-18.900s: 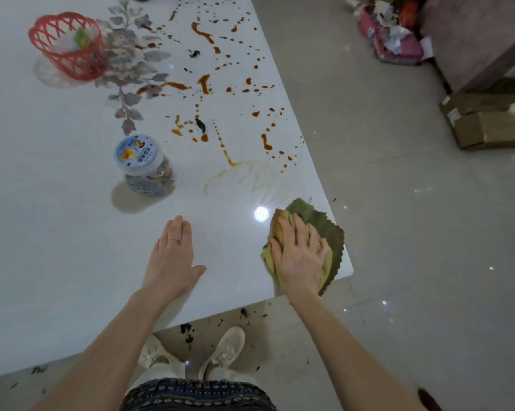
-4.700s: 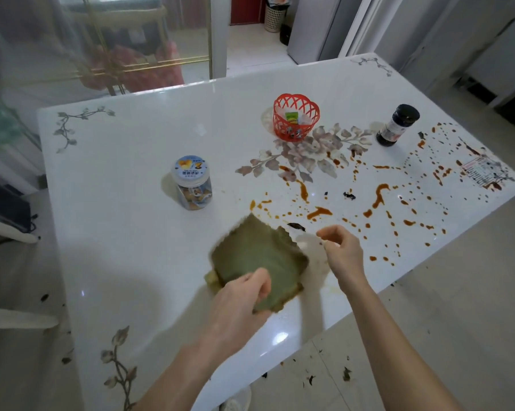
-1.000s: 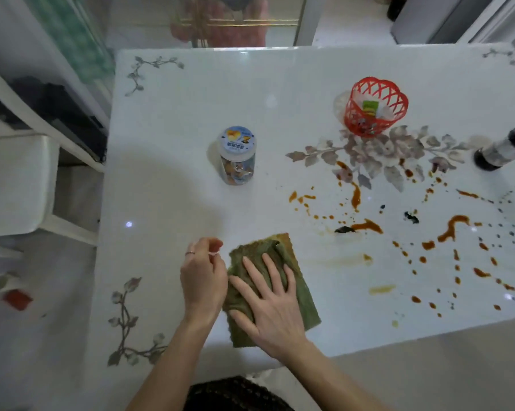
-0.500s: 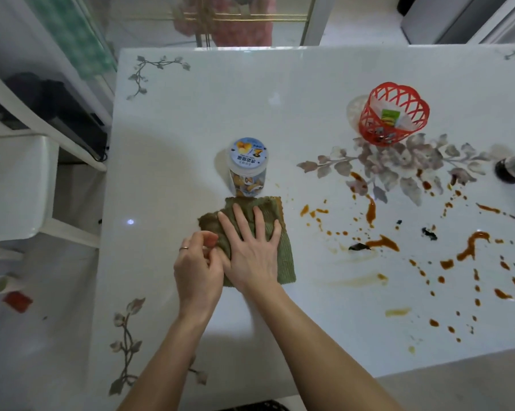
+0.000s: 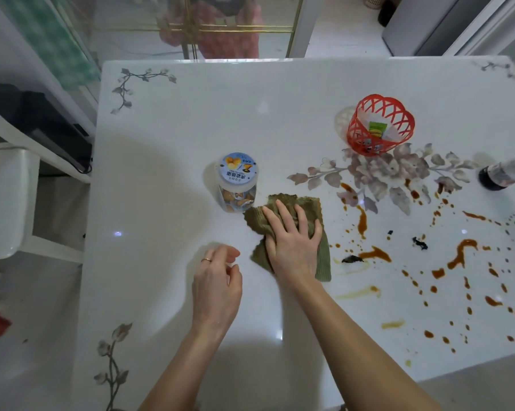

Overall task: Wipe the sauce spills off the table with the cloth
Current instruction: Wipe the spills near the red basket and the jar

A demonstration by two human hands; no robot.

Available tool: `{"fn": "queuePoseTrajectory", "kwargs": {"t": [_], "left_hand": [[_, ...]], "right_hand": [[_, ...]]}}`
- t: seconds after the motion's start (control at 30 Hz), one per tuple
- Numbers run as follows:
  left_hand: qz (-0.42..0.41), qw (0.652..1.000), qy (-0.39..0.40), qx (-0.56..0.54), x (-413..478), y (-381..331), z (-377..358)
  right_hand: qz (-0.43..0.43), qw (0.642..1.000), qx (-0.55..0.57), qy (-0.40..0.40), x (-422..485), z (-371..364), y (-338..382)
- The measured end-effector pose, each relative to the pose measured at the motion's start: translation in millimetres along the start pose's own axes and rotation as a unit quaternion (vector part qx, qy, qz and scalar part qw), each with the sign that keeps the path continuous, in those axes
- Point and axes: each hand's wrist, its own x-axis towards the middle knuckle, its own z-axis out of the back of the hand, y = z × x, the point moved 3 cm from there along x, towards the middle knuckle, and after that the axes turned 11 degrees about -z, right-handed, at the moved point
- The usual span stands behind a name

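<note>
Cloth (image 5: 323,259): bunched on the counter (image 5: 167,179), with a jar (image 5: 238,182) just beside its 10 o'clock corner.
Right grip (image 5: 291,247): fingers spread flat, pressing the cloth and curled round nothing.
Left grip (image 5: 217,289): loosely curled and empty, at 8 o'clock from the cloth.
Sauce spills (image 5: 375,254): they begin near the cloth's 3 o'clock edge.
Stroke: press your palm flat and sweep toward 3 o'clock. Overlapping passes should smear less.
Watch: steer clear of the jar.

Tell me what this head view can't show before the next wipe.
Head view:
Table under the cloth: covered by cloth and right hand.
Dark bottle: cut by right edge.
Sauce spills: run past right edge.
Red basket contents: partly behind its lattice.
</note>
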Motion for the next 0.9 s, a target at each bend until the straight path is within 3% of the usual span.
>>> {"fn": "queuePoseTrajectory", "kwargs": {"t": [0.13,0.6,0.9], "left_hand": [[0.003,1.0,-0.001,-0.009,-1,-1,-5],[-0.014,1.0,0.026,-0.011,13,-15,-20],[0.001,1.0,0.009,0.014,31,-6,-25]], "right_hand": [[0.017,0.999,-0.001,0.045,36,4,0],[0.043,0.995,-0.008,0.088,118,8,30],[0.05,0.998,0.009,0.023,52,3,4]]}}
